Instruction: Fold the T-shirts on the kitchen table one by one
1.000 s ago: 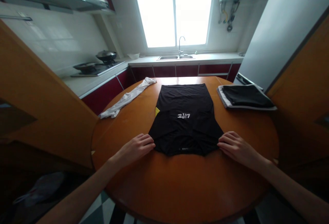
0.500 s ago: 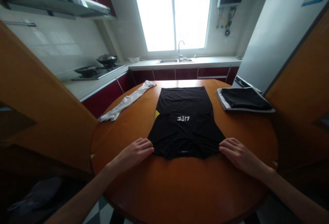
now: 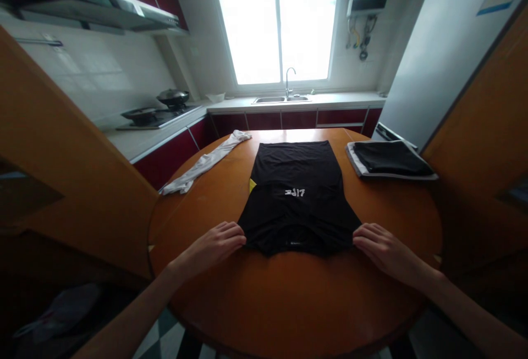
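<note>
A black T-shirt (image 3: 297, 172) lies spread on the round wooden table (image 3: 305, 304), its neckline toward me and its hem toward the window. White lettering runs upside down across its middle, and a small yellow patch shows on its left edge. My left hand (image 3: 225, 239) is closed on the left sleeve edge of the shirt. On the opposite side, my right hand (image 3: 373, 242) pinches the right sleeve edge. Both hands rest low, near the tabletop, and the fabric lies fairly flat between them with some wrinkles close to the collar.
A crumpled white garment (image 3: 206, 164) stretches along the table's left side. Folded dark and grey clothes (image 3: 390, 160) are stacked at the right. Behind the table are a counter with a sink (image 3: 282, 99), a stove with pans (image 3: 173, 98), and a fridge (image 3: 437, 56).
The view has shifted very slightly. Both hands keep hold of the sleeve edges, and the fabric near the collar has settled a little differently.
</note>
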Action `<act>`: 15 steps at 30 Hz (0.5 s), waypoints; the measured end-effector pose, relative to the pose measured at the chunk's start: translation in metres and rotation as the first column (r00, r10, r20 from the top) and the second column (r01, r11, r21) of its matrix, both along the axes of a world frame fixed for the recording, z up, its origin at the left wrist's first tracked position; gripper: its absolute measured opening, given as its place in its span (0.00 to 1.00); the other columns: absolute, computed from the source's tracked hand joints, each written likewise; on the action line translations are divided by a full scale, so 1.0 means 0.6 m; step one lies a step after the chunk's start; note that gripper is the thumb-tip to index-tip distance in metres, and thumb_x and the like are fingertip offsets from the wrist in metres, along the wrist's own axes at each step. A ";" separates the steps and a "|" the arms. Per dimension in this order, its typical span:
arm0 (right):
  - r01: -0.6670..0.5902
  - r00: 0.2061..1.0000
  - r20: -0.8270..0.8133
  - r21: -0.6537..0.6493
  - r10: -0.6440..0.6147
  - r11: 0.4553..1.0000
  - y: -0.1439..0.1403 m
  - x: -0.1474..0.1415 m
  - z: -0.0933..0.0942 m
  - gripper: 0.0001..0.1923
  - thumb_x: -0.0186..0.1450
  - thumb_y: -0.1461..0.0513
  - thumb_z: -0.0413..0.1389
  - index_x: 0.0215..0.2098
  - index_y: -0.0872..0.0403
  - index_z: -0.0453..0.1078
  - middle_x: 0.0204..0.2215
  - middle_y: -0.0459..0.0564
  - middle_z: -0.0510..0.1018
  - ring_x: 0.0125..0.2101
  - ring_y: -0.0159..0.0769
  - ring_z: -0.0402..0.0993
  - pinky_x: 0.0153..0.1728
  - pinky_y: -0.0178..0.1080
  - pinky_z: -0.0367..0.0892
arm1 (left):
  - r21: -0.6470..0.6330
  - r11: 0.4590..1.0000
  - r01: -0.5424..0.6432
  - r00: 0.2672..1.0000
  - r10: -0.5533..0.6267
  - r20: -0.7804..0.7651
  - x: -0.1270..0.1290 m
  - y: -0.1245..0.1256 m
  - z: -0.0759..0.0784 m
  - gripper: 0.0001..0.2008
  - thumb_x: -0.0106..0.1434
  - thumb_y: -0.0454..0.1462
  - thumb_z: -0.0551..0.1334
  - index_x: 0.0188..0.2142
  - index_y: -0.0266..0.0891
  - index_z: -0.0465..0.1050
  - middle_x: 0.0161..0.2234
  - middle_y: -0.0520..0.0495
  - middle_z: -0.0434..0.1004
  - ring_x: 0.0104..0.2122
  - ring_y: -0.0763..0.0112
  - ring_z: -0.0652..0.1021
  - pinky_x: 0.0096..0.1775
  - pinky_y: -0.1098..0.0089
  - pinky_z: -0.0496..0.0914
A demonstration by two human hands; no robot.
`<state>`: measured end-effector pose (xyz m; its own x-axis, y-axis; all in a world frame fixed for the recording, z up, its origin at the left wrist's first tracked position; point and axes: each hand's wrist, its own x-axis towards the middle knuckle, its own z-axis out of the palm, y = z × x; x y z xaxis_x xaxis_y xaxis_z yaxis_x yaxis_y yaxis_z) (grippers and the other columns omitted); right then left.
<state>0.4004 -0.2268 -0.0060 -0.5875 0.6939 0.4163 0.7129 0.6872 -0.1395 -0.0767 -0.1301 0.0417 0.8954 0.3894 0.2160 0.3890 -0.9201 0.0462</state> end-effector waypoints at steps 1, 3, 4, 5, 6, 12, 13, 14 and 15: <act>-0.003 1.000 -0.001 -0.011 0.003 1.000 -0.003 0.000 0.003 0.11 0.73 0.68 0.48 0.41 0.52 0.73 0.38 0.51 0.78 0.38 0.38 0.72 0.43 0.42 0.68 | -0.016 1.000 0.004 1.000 -0.003 0.005 -0.001 -0.003 0.001 0.10 0.75 0.33 0.54 0.42 0.41 0.74 0.38 0.48 0.76 0.37 0.69 0.74 0.43 0.68 0.67; -0.016 1.000 -0.009 -0.036 0.016 0.999 -0.013 -0.002 0.009 0.11 0.73 0.68 0.48 0.40 0.51 0.72 0.38 0.51 0.78 0.38 0.38 0.73 0.42 0.42 0.68 | -0.060 0.998 0.010 1.000 -0.009 0.009 -0.004 -0.011 0.003 0.10 0.75 0.33 0.54 0.42 0.41 0.74 0.37 0.48 0.76 0.37 0.70 0.74 0.44 0.68 0.67; -0.026 1.000 -0.019 -0.049 0.025 0.998 -0.019 -0.003 0.012 0.11 0.73 0.68 0.48 0.40 0.51 0.72 0.38 0.51 0.78 0.38 0.38 0.73 0.42 0.42 0.69 | -0.083 0.996 0.010 1.000 -0.009 0.013 -0.006 -0.017 0.003 0.10 0.74 0.32 0.54 0.42 0.42 0.74 0.37 0.48 0.76 0.37 0.70 0.74 0.44 0.68 0.68; -0.033 0.999 -0.030 -0.061 0.031 0.998 -0.025 -0.003 0.014 0.11 0.73 0.68 0.49 0.40 0.51 0.73 0.38 0.51 0.78 0.38 0.38 0.73 0.42 0.42 0.69 | -0.103 0.995 0.010 1.000 -0.008 0.021 -0.007 -0.024 0.003 0.09 0.74 0.32 0.55 0.42 0.42 0.74 0.37 0.48 0.76 0.37 0.70 0.74 0.45 0.68 0.68; -0.037 0.999 -0.041 -0.072 0.034 0.997 -0.031 -0.004 0.014 0.11 0.73 0.67 0.49 0.40 0.51 0.73 0.38 0.51 0.78 0.38 0.38 0.73 0.43 0.42 0.70 | -0.118 0.993 0.009 0.999 -0.005 0.032 -0.009 -0.031 0.002 0.09 0.73 0.32 0.55 0.42 0.42 0.74 0.38 0.48 0.76 0.38 0.70 0.75 0.46 0.68 0.69; 0.003 1.000 -0.029 -0.055 -0.005 0.998 -0.051 0.008 -0.001 0.11 0.72 0.65 0.54 0.50 0.49 0.73 0.47 0.53 0.77 0.47 0.41 0.74 0.50 0.45 0.71 | -0.077 0.996 -0.039 0.995 0.046 0.091 -0.026 -0.055 -0.019 0.10 0.69 0.33 0.61 0.49 0.43 0.75 0.48 0.44 0.77 0.51 0.64 0.74 0.55 0.64 0.71; 0.019 1.000 -0.023 -0.040 -0.020 0.999 -0.050 0.011 -0.005 0.14 0.71 0.65 0.54 0.54 0.49 0.72 0.49 0.54 0.77 0.48 0.42 0.73 0.50 0.45 0.71 | -0.057 0.997 -0.046 0.994 0.051 0.092 -0.031 -0.054 -0.025 0.13 0.69 0.33 0.62 0.53 0.44 0.74 0.50 0.44 0.76 0.52 0.64 0.74 0.55 0.63 0.71; 0.034 0.999 -0.017 -0.022 -0.034 0.999 -0.049 0.015 -0.008 0.16 0.71 0.64 0.55 0.56 0.49 0.71 0.49 0.54 0.77 0.48 0.43 0.73 0.50 0.45 0.71 | -0.036 0.998 -0.047 0.995 0.050 0.091 -0.037 -0.052 -0.029 0.16 0.69 0.32 0.62 0.55 0.44 0.73 0.50 0.44 0.76 0.53 0.64 0.74 0.55 0.63 0.71; 0.044 0.999 -0.011 -0.002 -0.044 0.999 -0.047 0.018 -0.011 0.17 0.71 0.64 0.55 0.57 0.49 0.70 0.49 0.55 0.77 0.48 0.43 0.74 0.50 0.46 0.71 | -0.013 0.999 -0.044 0.995 0.045 0.089 -0.042 -0.049 -0.033 0.17 0.69 0.32 0.61 0.56 0.44 0.73 0.50 0.44 0.77 0.53 0.64 0.74 0.55 0.64 0.72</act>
<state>0.4111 -0.2551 -0.0124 -0.5518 0.7196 0.4216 0.7408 0.6551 -0.1486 -0.1018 -0.1597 0.0218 0.8543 0.4313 0.2900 0.4234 -0.9012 0.0930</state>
